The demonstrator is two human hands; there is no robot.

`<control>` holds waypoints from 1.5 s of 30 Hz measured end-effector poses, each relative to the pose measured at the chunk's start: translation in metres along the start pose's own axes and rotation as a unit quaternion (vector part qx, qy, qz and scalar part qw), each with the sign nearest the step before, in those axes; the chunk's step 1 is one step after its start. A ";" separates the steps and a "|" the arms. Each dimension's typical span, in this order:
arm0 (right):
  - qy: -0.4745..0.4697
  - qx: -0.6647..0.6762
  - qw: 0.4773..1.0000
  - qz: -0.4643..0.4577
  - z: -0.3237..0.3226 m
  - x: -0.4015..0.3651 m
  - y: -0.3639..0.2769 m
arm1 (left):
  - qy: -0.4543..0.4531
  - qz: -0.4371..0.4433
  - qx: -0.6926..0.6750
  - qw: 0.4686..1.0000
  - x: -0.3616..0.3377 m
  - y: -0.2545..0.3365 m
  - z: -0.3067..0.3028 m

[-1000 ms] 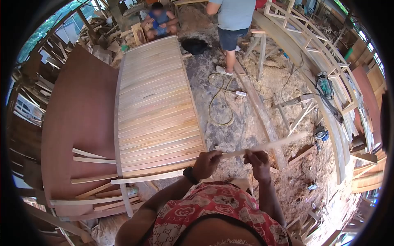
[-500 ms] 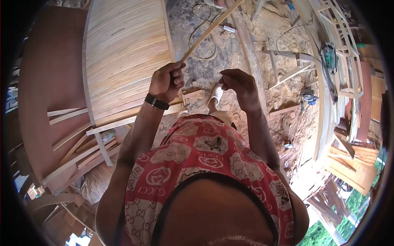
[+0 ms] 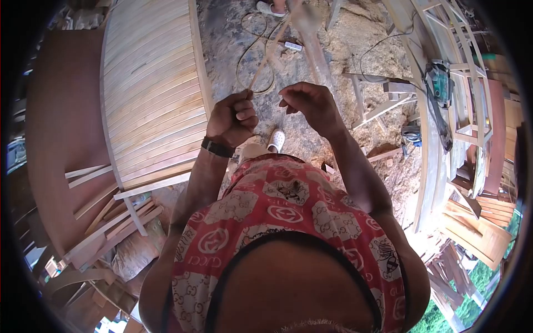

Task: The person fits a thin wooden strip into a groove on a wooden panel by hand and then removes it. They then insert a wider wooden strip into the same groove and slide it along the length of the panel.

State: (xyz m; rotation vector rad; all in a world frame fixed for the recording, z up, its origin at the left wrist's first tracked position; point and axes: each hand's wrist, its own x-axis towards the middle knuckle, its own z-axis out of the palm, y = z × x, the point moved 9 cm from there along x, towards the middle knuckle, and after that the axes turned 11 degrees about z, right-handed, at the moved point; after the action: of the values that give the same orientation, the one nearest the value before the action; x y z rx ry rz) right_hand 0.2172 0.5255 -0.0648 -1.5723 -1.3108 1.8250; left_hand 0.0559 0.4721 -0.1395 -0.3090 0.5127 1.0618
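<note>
My left hand (image 3: 233, 117), with a dark band on the wrist, is closed around the lower end of a thin wooden strip (image 3: 265, 60). The strip slants up and away to the right, and its far part is blurred. To the right, my right hand (image 3: 313, 108) is held at nearly the same height, a short gap from the left. Its fingers are bent loosely, their tips a little apart, and no object shows in them. Beside my left hand lies a large slatted wooden panel (image 3: 152, 94).
A looped cable (image 3: 239, 69) and a white power strip (image 3: 293, 46) lie on the dusty floor. Another person's foot (image 3: 271, 8) is at the top. On the right are a wooden bench (image 3: 425, 172), a green power tool (image 3: 440, 83) and wooden frames. Loose boards (image 3: 119, 219) are at lower left.
The view has shifted, so the panel now sits farther left. The strip stands steeper and blurred in my left hand. My right hand has moved slightly left and up, nearer the left.
</note>
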 end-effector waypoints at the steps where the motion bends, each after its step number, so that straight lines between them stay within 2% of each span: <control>1: -0.001 0.001 1.000 -0.001 -0.009 0.008 -0.001 | -0.021 0.004 -0.016 1.000 0.008 -0.004 0.012; 3: -0.009 0.001 1.000 -0.008 -0.017 0.019 -0.003 | -0.035 0.010 -0.033 0.999 0.018 -0.008 0.022; 5: -0.015 0.010 1.000 -0.010 -0.017 0.026 -0.011 | -0.102 0.006 -0.050 0.994 0.028 -0.006 0.040; 8: -0.022 0.016 0.999 -0.030 -0.017 0.044 -0.030 | -0.124 0.020 -0.039 0.991 0.043 0.003 0.055; 16: -0.042 -0.033 0.998 -0.040 -0.019 0.105 -0.068 | -0.114 0.063 -0.039 0.991 0.083 0.049 0.082; 20: -0.036 -0.031 0.997 -0.067 -0.019 0.155 -0.092 | -0.130 0.097 -0.009 0.987 0.117 0.091 0.092; 23: -0.036 -0.038 0.997 -0.049 -0.012 0.205 -0.111 | -0.146 0.123 0.032 0.981 0.145 0.136 0.100; 24: -0.020 -0.057 0.994 -0.092 -0.010 0.221 -0.127 | -0.147 0.123 0.032 0.981 0.154 0.152 0.104; 25: -0.003 -0.076 0.988 -0.134 -0.007 0.234 -0.144 | -0.077 0.177 0.147 0.970 0.161 0.176 0.097; 26: 0.018 -0.151 0.963 -0.222 0.003 0.238 -0.174 | -0.014 0.228 0.261 0.938 0.168 0.204 0.098; 27: 0.046 -0.229 0.922 -0.309 0.013 0.240 -0.204 | -0.031 0.226 0.263 0.937 0.177 0.222 0.101; 28: 0.082 -0.289 0.879 -0.370 0.024 0.246 -0.226 | -0.090 0.354 0.511 0.778 0.173 0.257 0.116; 29: 0.066 -0.340 0.830 -0.436 0.038 0.258 -0.246 | -0.147 0.455 0.696 0.535 0.166 0.271 0.141; 31: 0.043 -0.436 0.796 -0.417 0.057 0.295 -0.257 | -0.136 0.420 0.723 0.531 0.177 0.295 0.149; 32: 0.061 -0.443 0.794 -0.412 0.056 0.313 -0.258 | -0.155 0.419 0.720 0.531 0.181 0.303 0.156; 34: -0.063 -0.539 0.791 -0.281 0.074 0.361 -0.231 | -0.114 0.398 0.747 0.520 0.193 0.329 0.156; 35: -0.060 -0.539 0.793 -0.278 0.074 0.371 -0.235 | -0.117 0.396 0.747 0.521 0.201 0.339 0.158; 37: -0.082 -0.514 0.839 -0.161 0.073 0.390 -0.225 | -0.138 0.395 0.765 0.490 0.209 0.348 0.159; 39: -0.061 -0.531 0.823 -0.190 0.073 0.402 -0.231 | -0.136 0.388 0.772 0.484 0.214 0.363 0.166; 41: -0.052 -0.530 0.830 -0.165 0.076 0.404 -0.256 | -0.144 0.420 0.784 0.433 0.215 0.373 0.173; 43: -0.045 -0.490 0.844 -0.214 0.081 0.411 -0.274 | -0.141 0.436 0.767 0.449 0.215 0.389 0.181; 45: -0.025 -0.528 0.822 -0.214 0.088 0.418 -0.291 | -0.122 0.446 0.746 0.479 0.214 0.409 0.184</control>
State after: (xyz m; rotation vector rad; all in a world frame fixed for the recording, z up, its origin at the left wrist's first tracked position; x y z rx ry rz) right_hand -0.0626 0.9602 -0.0575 -1.4176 -2.6935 0.8208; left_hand -0.1781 0.9089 -0.0994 1.8790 1.1945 1.1713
